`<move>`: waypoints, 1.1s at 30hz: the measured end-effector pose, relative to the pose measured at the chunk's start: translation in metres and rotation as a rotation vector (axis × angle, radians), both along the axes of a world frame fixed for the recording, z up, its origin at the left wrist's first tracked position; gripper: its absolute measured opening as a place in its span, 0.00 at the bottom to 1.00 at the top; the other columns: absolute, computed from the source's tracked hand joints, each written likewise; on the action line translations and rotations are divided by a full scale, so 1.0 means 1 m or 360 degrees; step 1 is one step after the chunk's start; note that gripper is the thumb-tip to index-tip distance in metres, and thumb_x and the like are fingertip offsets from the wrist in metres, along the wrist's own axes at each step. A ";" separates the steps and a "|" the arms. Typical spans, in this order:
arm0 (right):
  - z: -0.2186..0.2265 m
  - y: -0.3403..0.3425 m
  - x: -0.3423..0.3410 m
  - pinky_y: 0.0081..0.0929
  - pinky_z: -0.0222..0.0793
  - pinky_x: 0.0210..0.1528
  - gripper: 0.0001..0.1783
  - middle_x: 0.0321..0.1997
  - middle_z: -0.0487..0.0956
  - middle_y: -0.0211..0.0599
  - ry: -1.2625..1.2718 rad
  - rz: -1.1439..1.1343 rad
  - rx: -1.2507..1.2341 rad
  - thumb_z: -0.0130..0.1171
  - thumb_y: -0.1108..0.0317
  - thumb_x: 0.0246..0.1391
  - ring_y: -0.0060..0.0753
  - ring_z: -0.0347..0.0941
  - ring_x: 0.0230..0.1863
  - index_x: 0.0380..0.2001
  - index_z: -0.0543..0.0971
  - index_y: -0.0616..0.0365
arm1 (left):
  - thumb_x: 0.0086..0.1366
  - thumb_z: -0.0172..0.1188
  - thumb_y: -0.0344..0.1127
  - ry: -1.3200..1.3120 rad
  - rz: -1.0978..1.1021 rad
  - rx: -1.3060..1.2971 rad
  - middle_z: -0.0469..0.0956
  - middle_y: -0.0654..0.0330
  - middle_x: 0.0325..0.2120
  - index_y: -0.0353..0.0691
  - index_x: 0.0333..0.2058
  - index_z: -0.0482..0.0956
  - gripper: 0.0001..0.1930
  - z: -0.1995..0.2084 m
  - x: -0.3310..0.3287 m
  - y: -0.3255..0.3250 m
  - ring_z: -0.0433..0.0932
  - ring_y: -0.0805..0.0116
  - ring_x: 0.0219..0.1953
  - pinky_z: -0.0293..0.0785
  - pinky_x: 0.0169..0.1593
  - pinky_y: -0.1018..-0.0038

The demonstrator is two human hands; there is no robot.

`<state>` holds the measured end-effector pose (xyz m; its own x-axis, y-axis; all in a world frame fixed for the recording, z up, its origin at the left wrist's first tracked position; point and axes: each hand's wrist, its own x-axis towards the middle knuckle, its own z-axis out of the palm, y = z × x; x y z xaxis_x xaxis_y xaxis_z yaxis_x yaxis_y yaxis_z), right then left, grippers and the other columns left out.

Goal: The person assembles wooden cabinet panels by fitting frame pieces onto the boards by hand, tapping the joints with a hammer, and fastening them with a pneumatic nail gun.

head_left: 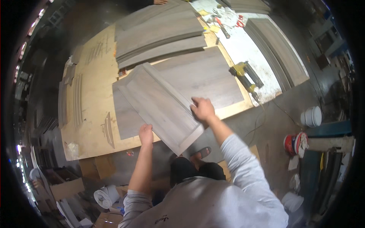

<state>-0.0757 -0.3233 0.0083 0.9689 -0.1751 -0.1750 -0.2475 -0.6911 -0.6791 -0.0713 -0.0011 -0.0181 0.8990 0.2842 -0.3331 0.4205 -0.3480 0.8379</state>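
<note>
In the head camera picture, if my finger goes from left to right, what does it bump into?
Thin wooden slats → the person's left hand → the person's right hand → yellow-and-black nail gun → white bucket.

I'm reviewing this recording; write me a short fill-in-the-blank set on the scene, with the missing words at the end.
1. The left hand touches the panel's ____ long edge.
2. From the person's view, the nail gun lies to the ____ of the right hand.
3. The nail gun is black and ____.
4. The person's sleeves are ____.

Missing words: left; right; yellow; gray.
</note>
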 end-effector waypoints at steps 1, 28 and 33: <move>-0.011 0.019 -0.012 0.45 0.70 0.60 0.23 0.50 0.79 0.57 -0.0179 -0.0110 -0.0079 0.60 0.57 0.58 0.59 0.75 0.53 0.54 0.81 0.55 | 0.61 0.59 0.32 0.0080 -0.0110 0.0064 0.81 0.51 0.29 0.23 0.47 0.77 0.19 -0.005 0.006 0.005 0.80 0.61 0.39 0.73 0.50 0.69; -0.026 0.121 -0.100 0.27 0.75 0.32 0.24 0.28 0.84 0.34 0.0558 -0.0756 0.1121 0.55 0.49 0.69 0.27 0.81 0.28 0.29 0.77 0.61 | 0.55 0.75 0.40 -0.0369 -0.1458 0.0838 0.76 0.46 0.52 0.33 0.50 0.79 0.27 0.012 0.149 -0.031 0.74 0.45 0.56 0.71 0.61 0.58; 0.000 0.132 -0.100 0.33 0.75 0.41 0.28 0.26 0.85 0.37 0.0571 -0.0813 0.0877 0.50 0.45 0.69 0.29 0.82 0.31 0.29 0.78 0.61 | 0.55 0.75 0.38 -0.0371 -0.1619 0.0814 0.75 0.45 0.52 0.32 0.51 0.78 0.27 0.018 0.157 -0.048 0.73 0.44 0.57 0.70 0.62 0.58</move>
